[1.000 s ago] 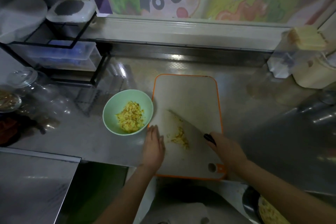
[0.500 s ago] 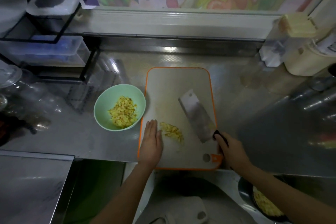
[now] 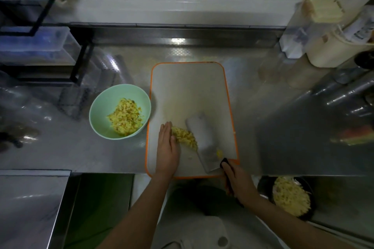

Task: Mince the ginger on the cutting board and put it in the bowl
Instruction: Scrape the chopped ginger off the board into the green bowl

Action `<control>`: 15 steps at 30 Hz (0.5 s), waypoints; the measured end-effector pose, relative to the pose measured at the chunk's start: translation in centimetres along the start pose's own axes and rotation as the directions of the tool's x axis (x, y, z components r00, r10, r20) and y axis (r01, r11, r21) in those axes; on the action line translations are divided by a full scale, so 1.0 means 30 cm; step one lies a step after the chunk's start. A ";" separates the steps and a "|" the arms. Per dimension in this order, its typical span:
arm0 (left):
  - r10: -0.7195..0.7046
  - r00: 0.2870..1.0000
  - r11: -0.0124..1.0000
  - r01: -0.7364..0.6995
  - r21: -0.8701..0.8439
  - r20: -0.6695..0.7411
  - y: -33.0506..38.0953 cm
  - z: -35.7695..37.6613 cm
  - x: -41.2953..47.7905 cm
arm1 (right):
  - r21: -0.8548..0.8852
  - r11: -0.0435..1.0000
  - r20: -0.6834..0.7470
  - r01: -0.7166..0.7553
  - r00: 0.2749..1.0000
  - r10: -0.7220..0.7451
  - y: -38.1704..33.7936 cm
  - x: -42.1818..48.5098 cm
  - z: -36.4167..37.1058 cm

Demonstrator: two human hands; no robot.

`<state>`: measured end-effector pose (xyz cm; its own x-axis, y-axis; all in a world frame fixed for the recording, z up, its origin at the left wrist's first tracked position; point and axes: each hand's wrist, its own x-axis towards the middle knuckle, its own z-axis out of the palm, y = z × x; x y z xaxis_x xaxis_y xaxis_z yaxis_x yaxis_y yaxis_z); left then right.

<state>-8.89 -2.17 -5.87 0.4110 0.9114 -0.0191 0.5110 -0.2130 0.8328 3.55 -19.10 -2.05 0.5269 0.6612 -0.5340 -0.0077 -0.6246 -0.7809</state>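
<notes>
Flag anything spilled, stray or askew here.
Minor: one ginger scrap sits on the cleaver blade near the handle, another speck at the right rim of the cutting board, both apart from the ginger pile. No spill shows on the counter.

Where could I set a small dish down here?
The far half of the cutting board is bare, as is the steel counter right of it. The board's near end is crowded: left hand, ginger pile, cleaver, right hand.

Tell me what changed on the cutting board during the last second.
The cleaver, gripped by the right hand, swung away right, then came back against the ginger pile, now gathered between the blade and the flat left hand. The bowl and cutting board stayed put.
</notes>
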 end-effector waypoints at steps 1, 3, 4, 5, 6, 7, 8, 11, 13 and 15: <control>-0.006 1.000 1.000 0.006 -0.001 -0.004 0.002 0.001 0.000 | -0.003 1.000 -0.005 -0.009 1.000 0.009 0.003 -0.003 0.023; -0.012 1.000 1.000 0.012 0.002 -0.014 0.006 0.004 -0.002 | 0.035 0.997 -0.014 -0.063 0.998 0.063 0.007 -0.013 0.066; -0.012 1.000 1.000 0.012 0.001 -0.018 0.008 0.005 -0.002 | 0.044 0.996 -0.006 -0.081 0.997 0.081 0.005 -0.020 0.085; -0.011 1.000 1.000 0.011 0.000 -0.022 0.007 0.006 0.000 | 0.035 0.996 0.008 -0.078 0.997 0.078 0.001 -0.027 0.102; -0.011 1.000 1.000 0.011 0.000 -0.027 0.007 0.007 0.000 | 0.018 0.998 0.022 -0.063 0.998 0.063 -0.003 -0.035 0.118; -0.014 0.999 1.000 0.014 0.003 -0.033 0.008 0.007 0.001 | 0.001 0.999 0.035 -0.046 0.998 0.046 -0.009 -0.041 0.131; -0.022 0.999 1.000 0.022 0.005 -0.037 0.009 0.009 0.001 | -0.013 0.999 0.049 -0.033 0.998 0.033 -0.015 -0.046 0.144; -0.057 0.997 0.998 0.057 0.004 -0.043 0.016 0.013 -0.001 | -0.058 0.998 0.117 -0.013 0.993 0.020 -0.032 -0.058 0.182; -0.073 0.996 0.997 0.073 0.004 -0.043 0.017 0.013 -0.002 | -0.055 0.998 0.156 -0.025 0.987 0.033 -0.038 -0.064 0.202; -0.076 0.996 0.997 0.076 0.009 -0.041 0.015 0.013 -0.002 | -0.044 0.998 0.176 -0.037 0.983 0.045 -0.044 -0.068 0.208</control>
<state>-8.38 -2.47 -5.72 0.3401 0.9385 -0.0595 0.5474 -0.1461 0.8240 -2.82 -17.04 -1.95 0.3680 0.6955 -0.6171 0.0104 -0.6667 -0.7452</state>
